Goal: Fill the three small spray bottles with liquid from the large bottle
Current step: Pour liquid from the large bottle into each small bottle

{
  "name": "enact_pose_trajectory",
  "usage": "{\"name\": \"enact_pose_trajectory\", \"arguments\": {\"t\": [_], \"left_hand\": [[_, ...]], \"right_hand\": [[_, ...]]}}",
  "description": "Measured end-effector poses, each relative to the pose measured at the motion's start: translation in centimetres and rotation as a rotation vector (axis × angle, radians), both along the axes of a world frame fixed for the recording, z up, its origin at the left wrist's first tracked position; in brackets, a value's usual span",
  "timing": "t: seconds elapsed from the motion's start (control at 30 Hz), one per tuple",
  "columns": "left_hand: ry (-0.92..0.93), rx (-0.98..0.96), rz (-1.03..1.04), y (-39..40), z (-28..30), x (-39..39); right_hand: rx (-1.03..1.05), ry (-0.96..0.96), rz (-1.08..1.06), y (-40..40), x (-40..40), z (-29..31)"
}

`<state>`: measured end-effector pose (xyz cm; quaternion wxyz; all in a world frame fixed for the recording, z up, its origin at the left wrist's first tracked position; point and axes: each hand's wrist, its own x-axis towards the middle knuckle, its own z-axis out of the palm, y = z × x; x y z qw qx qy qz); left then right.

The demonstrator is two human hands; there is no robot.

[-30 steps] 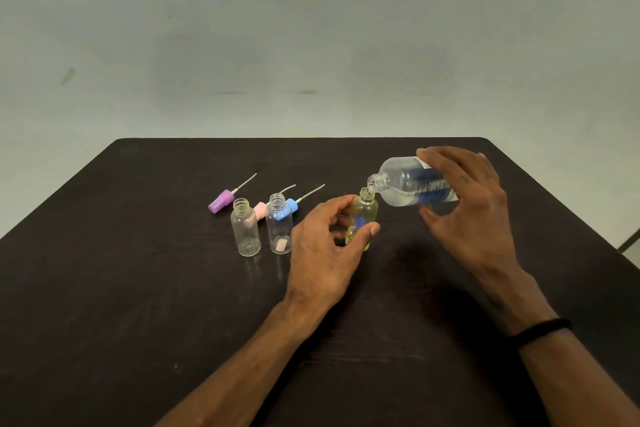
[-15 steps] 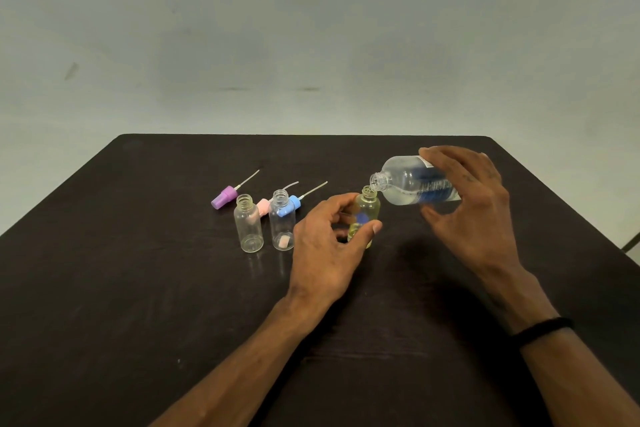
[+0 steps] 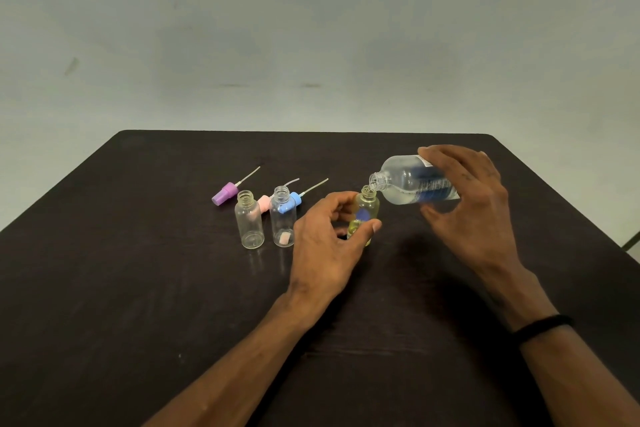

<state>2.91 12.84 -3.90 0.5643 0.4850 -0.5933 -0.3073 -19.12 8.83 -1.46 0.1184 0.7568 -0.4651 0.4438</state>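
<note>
Currently, the right hand (image 3: 464, 204) holds the large bottle (image 3: 412, 184) right of frame centre, fingers curled over its top and thumb beneath, so the grip is closed around the labelled body. The bottle is tipped almost horizontal, with its open neck directly above, and apparently touching, the mouth of the yellowish spray bottle (image 3: 364, 215). That small bottle stands upright on the tabletop (image 3: 138, 288) at frame centre. The left hand (image 3: 325, 243) steadies it, thumb against the near side and fingers curved around the far side; the grip is loose but closed on the bottle.

Two further spray bottles stand uncapped left of centre: the left clear bottle (image 3: 249, 224) and the right clear bottle (image 3: 283, 218), both seemingly empty. Three pump caps with dip tubes lie behind them: purple cap (image 3: 224, 193), pink cap (image 3: 264, 201) and blue cap (image 3: 292, 203).

Whether liquid is passing between the necks cannot be determined; the stream, if any, is too fine to resolve.

Hazards from this position:
- The receiving mouth is narrow. A small sideways drift of the large neck would send liquid onto the tabletop and the left thumb.
- Excess tilt would raise the flow beyond what the small neck accepts, causing overflow.
- Pressure from the large neck could topple the small bottle if the left grip relaxes.
</note>
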Motion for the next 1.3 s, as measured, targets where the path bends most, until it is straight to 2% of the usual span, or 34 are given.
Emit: {"name": "enact_pose_trajectory", "arguments": {"t": [1.3], "left_hand": [[-0.022, -0.005, 0.004, 0.16, 0.24, 0.03]], "right_hand": [[0.008, 0.003, -0.002, 0.23, 0.03, 0.18]]}}
